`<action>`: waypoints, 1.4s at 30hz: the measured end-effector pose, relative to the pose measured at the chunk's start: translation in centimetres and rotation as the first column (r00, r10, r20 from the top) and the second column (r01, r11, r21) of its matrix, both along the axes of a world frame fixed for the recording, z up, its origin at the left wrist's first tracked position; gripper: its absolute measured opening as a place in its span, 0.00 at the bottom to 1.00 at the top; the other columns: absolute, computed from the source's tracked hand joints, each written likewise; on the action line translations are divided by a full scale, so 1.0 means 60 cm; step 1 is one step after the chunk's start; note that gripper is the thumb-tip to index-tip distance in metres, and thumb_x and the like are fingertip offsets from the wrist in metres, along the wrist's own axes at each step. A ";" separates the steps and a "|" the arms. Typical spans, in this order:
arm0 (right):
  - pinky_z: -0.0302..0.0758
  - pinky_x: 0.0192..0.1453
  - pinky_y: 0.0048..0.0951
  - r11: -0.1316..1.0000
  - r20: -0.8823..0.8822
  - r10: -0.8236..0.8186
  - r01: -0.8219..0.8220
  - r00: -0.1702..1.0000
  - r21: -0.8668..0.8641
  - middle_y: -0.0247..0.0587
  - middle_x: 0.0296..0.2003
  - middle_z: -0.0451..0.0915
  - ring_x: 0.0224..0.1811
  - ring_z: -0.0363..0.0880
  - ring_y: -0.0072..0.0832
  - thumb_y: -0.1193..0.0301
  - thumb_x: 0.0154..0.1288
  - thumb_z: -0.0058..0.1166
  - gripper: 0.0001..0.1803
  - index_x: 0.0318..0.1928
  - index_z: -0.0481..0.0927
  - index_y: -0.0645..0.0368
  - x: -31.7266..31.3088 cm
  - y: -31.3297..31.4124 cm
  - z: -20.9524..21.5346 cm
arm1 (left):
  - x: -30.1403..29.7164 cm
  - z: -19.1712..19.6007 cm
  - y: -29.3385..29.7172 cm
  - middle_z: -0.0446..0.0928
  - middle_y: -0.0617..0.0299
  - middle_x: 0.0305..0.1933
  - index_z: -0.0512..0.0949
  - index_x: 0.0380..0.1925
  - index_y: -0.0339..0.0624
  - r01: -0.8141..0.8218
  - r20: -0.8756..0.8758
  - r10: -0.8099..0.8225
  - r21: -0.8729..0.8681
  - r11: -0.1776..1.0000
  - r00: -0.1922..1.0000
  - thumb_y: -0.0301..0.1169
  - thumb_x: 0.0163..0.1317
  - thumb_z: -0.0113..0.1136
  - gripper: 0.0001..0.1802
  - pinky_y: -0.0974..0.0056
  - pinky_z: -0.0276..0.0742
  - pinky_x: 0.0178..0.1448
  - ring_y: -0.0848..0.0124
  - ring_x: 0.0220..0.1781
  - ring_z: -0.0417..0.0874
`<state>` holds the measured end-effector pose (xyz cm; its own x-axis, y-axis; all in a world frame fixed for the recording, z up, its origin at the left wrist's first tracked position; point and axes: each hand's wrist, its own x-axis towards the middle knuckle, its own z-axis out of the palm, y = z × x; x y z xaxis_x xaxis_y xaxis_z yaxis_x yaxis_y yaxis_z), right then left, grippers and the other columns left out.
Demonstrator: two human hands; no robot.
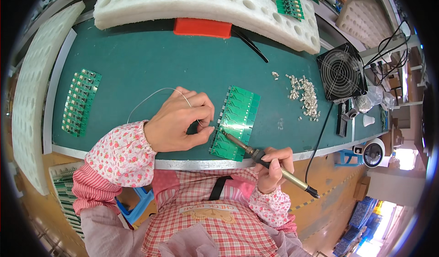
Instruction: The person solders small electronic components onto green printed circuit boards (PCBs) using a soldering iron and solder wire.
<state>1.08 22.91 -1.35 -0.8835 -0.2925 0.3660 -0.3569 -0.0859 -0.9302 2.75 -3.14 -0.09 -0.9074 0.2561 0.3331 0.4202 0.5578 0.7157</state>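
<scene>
A green circuit board panel (238, 115) lies on the green bench mat near the front edge, with a row of pins along its left side. My left hand (176, 120) is closed on a thin solder wire (142, 100), which loops out behind the hand to the left. Its fingertips pinch beside the pins at the panel's left edge. My right hand (274, 168) grips a soldering iron (292, 178) like a pen, its tip pointing left at the lower left part of the panel. Whether the tip touches a joint is too small to tell.
Another populated circuit board (81, 102) lies at the left. Small silvery parts (305, 95) are heaped at the right, near a black fan (342, 72). Black tweezers (250, 45), a red tray (202, 28) and white foam with holes (206, 8) are at the back.
</scene>
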 end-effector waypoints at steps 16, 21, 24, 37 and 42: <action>0.62 0.15 0.22 0.997 0.017 -0.065 0.065 0.998 0.037 0.35 0.15 0.65 0.09 0.64 0.21 0.65 0.64 0.43 0.15 0.29 0.67 0.67 0.001 -0.019 0.009 | -0.004 0.003 0.010 0.73 0.67 0.35 0.68 0.18 0.45 0.004 0.043 0.001 -0.124 0.992 0.999 0.26 0.46 0.65 0.12 0.60 0.61 0.47 0.68 0.37 0.73; 0.68 0.18 0.19 0.998 -0.028 0.057 -0.056 0.998 0.014 0.40 0.18 0.73 0.15 0.71 0.20 0.71 0.67 0.43 0.09 0.34 0.70 0.66 -0.003 -0.003 -0.002 | -0.005 -0.001 0.009 0.71 0.66 0.33 0.68 0.21 0.46 0.006 0.003 -0.006 -0.101 0.995 1.000 0.26 0.47 0.64 0.11 0.60 0.59 0.46 0.67 0.35 0.71; 0.67 0.17 0.19 0.998 -0.037 0.055 -0.054 0.998 0.022 0.41 0.18 0.73 0.15 0.71 0.19 0.70 0.67 0.44 0.10 0.34 0.70 0.66 -0.004 -0.003 -0.001 | -0.005 0.000 0.008 0.69 0.67 0.31 0.69 0.23 0.46 0.018 -0.015 -0.019 -0.088 0.996 1.000 0.28 0.49 0.63 0.10 0.60 0.59 0.45 0.67 0.35 0.70; 0.63 0.17 0.23 0.994 -0.024 -0.111 0.111 0.994 -0.001 0.35 0.16 0.66 0.09 0.65 0.21 0.65 0.64 0.44 0.14 0.29 0.68 0.66 0.003 -0.019 0.003 | -0.004 0.002 0.010 0.73 0.67 0.35 0.67 0.18 0.46 -0.007 0.024 0.010 -0.102 0.995 1.000 0.26 0.46 0.65 0.12 0.61 0.60 0.45 0.68 0.37 0.72; 0.68 0.19 0.20 1.000 -0.038 0.023 -0.023 0.999 0.019 0.41 0.18 0.74 0.15 0.71 0.20 0.71 0.65 0.44 0.09 0.33 0.71 0.66 -0.003 -0.006 -0.003 | -0.005 0.003 0.011 0.73 0.67 0.35 0.68 0.18 0.46 -0.005 0.033 0.009 -0.120 0.993 0.999 0.26 0.47 0.65 0.12 0.61 0.60 0.45 0.67 0.37 0.72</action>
<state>0.90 22.56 -1.53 -0.8621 -0.3194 0.3933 -0.3899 -0.0777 -0.9176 2.46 -2.51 0.09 -0.9194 0.2861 0.2700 0.3931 0.6435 0.6567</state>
